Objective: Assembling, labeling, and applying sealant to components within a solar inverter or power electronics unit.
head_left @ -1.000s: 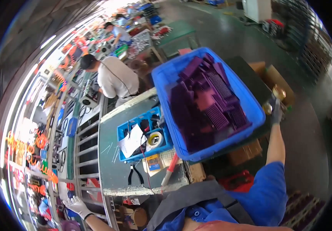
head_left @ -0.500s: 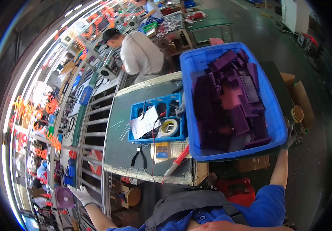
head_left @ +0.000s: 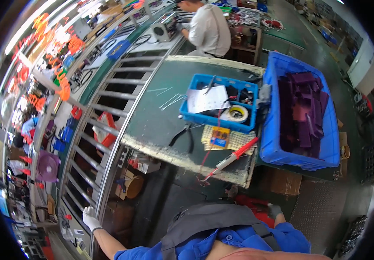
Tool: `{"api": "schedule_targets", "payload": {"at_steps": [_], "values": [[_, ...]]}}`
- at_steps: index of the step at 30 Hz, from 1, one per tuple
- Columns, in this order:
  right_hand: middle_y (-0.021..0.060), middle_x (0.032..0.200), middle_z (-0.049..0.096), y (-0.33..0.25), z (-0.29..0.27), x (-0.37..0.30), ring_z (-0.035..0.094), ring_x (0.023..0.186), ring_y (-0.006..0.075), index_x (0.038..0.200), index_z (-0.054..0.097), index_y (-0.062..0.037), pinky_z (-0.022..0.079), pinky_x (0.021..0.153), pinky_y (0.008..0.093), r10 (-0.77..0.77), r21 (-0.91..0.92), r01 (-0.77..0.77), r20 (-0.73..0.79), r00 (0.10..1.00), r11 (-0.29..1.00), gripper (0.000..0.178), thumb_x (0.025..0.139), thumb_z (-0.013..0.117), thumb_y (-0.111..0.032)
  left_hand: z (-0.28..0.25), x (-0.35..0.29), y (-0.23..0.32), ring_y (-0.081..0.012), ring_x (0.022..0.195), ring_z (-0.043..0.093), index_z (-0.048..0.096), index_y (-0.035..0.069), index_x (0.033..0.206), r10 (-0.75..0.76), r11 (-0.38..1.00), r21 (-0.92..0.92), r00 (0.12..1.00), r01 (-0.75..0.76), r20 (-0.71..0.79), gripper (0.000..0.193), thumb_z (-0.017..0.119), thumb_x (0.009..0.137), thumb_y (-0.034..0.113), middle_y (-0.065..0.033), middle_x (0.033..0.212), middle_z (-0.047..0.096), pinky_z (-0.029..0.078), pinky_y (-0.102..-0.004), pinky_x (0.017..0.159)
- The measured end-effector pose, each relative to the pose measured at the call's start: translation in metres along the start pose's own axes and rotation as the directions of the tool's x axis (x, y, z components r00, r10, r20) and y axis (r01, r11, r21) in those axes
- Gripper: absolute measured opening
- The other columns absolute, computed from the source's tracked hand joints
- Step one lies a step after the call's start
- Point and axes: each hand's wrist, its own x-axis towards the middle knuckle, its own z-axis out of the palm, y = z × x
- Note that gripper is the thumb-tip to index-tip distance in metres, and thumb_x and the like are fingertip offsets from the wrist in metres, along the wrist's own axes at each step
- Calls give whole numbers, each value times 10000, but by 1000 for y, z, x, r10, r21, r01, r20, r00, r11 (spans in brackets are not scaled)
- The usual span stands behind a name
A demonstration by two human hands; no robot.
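Roller conveyor (head_left: 117,95) along left side of counter (head_left: 152,117), white-gloved left hand (head_left: 91,219) at its near end, grey-gloved right hand (head_left: 275,211) near red object (head_left: 253,207), closure of both hands' fingers not discernible, blue bin (head_left: 273,138) of purple parts (head_left: 304,134) at right.

The light-blue divided tray (head_left: 208,121) holds a tape roll (head_left: 228,115), a white sheet (head_left: 206,99) across its top — before it, black pliers (head_left: 187,129), a yellow-and-blue packet (head_left: 219,137), a red-and-white tool (head_left: 240,151); beyond it, a person (head_left: 211,31) in white.
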Motion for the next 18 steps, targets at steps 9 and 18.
{"api": "schedule_targets", "payload": {"at_steps": [9, 18], "values": [[186, 986, 708, -218, 275, -217, 674, 909, 352, 997, 707, -37, 516, 809, 438, -343, -553, 818, 747, 570, 156, 573, 934, 538, -580, -161, 40, -85, -209, 923, 622, 523, 12, 1300, -153, 988, -2, 980, 154, -127, 506, 514, 1031, 440, -125, 1197, 600, 544, -332, 870], [162, 978, 711, -344, 439, -314, 683, 954, 324, 1016, 692, -91, 515, 823, 447, -514, -540, 835, 689, 511, 106, 475, 914, 599, -545, -157, 99, -84, -343, 1397, 413, 465, 43, 1423, -393, 916, -124, 914, 380, -97, 705, 490, 975, 587, -181, 1479, 470, 284, -457, 1184]]}}
